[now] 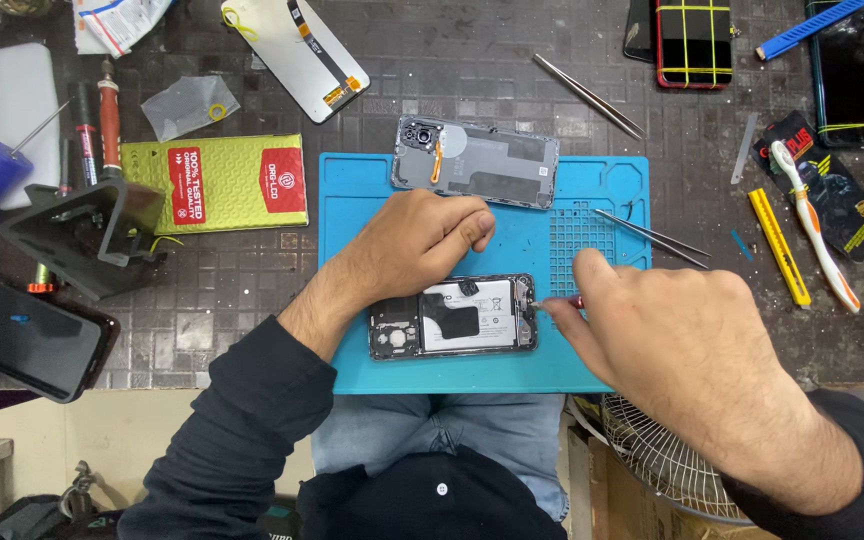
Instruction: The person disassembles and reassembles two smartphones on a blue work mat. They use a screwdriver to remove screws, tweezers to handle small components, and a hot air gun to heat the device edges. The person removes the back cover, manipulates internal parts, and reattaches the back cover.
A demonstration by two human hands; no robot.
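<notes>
**Kid:** What is on the blue mat (352,190)?

**Helper:** An open phone (452,318) lies near the front edge of the mat. Its back is off, so the battery and small parts show.

**Kid:** What does the left hand (420,243) do?

**Helper:** It rests on the mat just behind the phone. The fingers are curled in, and the fingertips touch the phone's top edge. It pinches nothing.

**Kid:** And the right hand (687,345)?

**Helper:** It is closed around a thin screwdriver (557,303). The metal tip touches the right end of the phone.

**Kid:** What is that grey thing at the back of the mat?

**Helper:** That is a back cover (475,160) with a camera hole. It lies well apart from the phone.

**Kid:** I see pointy things too.

**Helper:** Yes, tweezers (652,238) lie on the mat's right side. A yellow pouch (214,183) sits left of the mat, and a toothbrush (814,225) lies far to the right on the table.
</notes>
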